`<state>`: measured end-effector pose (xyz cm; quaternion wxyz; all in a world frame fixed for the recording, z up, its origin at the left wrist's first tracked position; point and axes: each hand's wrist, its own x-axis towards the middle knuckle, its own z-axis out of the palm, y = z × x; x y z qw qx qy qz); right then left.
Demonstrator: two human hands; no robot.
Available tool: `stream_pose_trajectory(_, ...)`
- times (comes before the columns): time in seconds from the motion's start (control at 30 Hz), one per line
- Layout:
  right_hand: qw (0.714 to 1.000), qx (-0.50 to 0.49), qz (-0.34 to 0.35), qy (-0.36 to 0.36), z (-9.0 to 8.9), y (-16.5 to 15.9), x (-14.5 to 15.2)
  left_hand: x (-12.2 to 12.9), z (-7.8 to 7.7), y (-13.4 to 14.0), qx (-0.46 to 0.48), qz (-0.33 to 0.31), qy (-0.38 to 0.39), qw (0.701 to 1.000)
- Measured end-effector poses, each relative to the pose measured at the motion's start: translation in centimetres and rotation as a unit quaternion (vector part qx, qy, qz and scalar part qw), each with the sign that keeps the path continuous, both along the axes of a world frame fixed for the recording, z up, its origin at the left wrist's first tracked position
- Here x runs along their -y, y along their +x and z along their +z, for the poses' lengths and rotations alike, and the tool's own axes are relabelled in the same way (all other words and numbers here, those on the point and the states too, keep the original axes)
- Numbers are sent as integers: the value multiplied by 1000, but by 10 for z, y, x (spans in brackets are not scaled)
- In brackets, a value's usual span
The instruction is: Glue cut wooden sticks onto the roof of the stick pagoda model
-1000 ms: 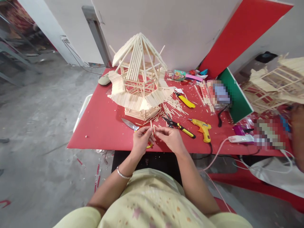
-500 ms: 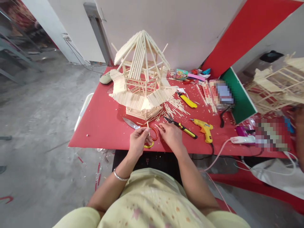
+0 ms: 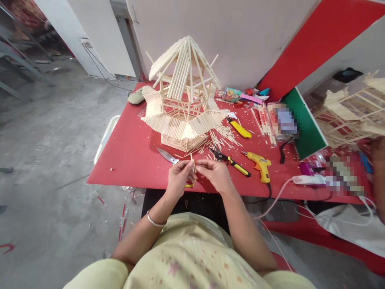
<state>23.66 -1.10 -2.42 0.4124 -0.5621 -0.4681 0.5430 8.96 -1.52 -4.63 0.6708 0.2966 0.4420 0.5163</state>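
Observation:
My left hand is closed on short pale wooden sticks, whose tips stand up above the thumb. My right hand is pinched right beside them, its fingertips meeting the left ones around a stick; the exact grip is partly hidden. Under the hands lie scissors, blade pointing left, handles mostly covered. Just beyond stands a pavilion model of wooden sticks, with a tall, partly covered roof and a flared lower roof.
On the red table lie black-and-yellow pliers, a yellow glue gun, a yellow-handled cutter and scattered stick pieces. A green board stands at the right, with another stick model beyond it. A computer mouse sits back left.
My right hand has moved left with its small stick until its fingertips meet those of my left hand. The view has shifted slightly.

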Motion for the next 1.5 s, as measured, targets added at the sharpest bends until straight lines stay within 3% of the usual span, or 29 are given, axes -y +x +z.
stream_pose_trajectory(0.23,997,-61,-34,-18,-3,-12,5,4,3,-1,-8,-13,1,1000)
stream_pose_trajectory(0.83,996,-74,-41,-3,-9,-15,9,4,5,0,2,-8,4,1000)
stream_pose_trajectory(0.97,998,-41,-37,8,-8,-9,9,4,5,-1,-2,-12,-7,1000)
stream_pose_trajectory(1.03,998,31,-50,31,-7,1,7,4,4,-4,-1,-4,-9,1000)
stream_pose_trajectory(1.1,980,174,-58,71,-6,11,3,3,4,-9,1,13,-7,1000)
stream_pose_trajectory(1.2,921,372,-49,108,-7,22,-1,1,4,-17,-2,38,-4,999)
stream_pose_trajectory(1.37,879,461,-40,113,-10,15,-5,1,4,-22,1,38,0,999)
stream_pose_trajectory(1.5,829,541,15,137,-7,5,-15,2,2,-21,-1,34,-8,999)
